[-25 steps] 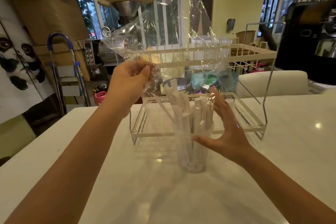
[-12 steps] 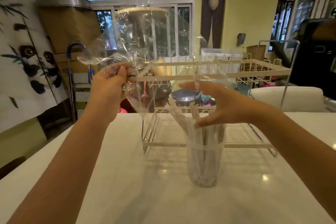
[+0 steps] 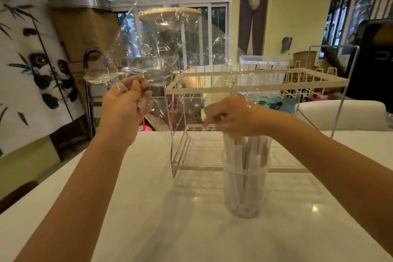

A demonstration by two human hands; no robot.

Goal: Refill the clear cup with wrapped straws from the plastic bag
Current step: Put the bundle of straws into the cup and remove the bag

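A clear cup [image 3: 244, 193] stands upright on the white table [image 3: 148, 219], right of centre, holding several wrapped straws [image 3: 248, 155] that stick up past its rim. My right hand [image 3: 231, 116] rests over the straw tops with the fingers curled down onto them. My left hand [image 3: 125, 102] is raised to the left of the cup, pinching the crumpled edge of the clear plastic bag [image 3: 170, 53]. The bag hangs in the air above and left of the cup; part of it drapes across my right hand. No straws show inside the bag.
A white wire dish rack [image 3: 255, 83] stands on the table right behind the cup. A white chair back [image 3: 340, 115] is at the far right edge. Beyond the table are a step ladder [image 3: 89, 91], a metal funnel machine and windows.
My left hand lifted the bag up and to the left, off the cup. My right hand moved from beside the cup to the top of the straws. The camera tilted.
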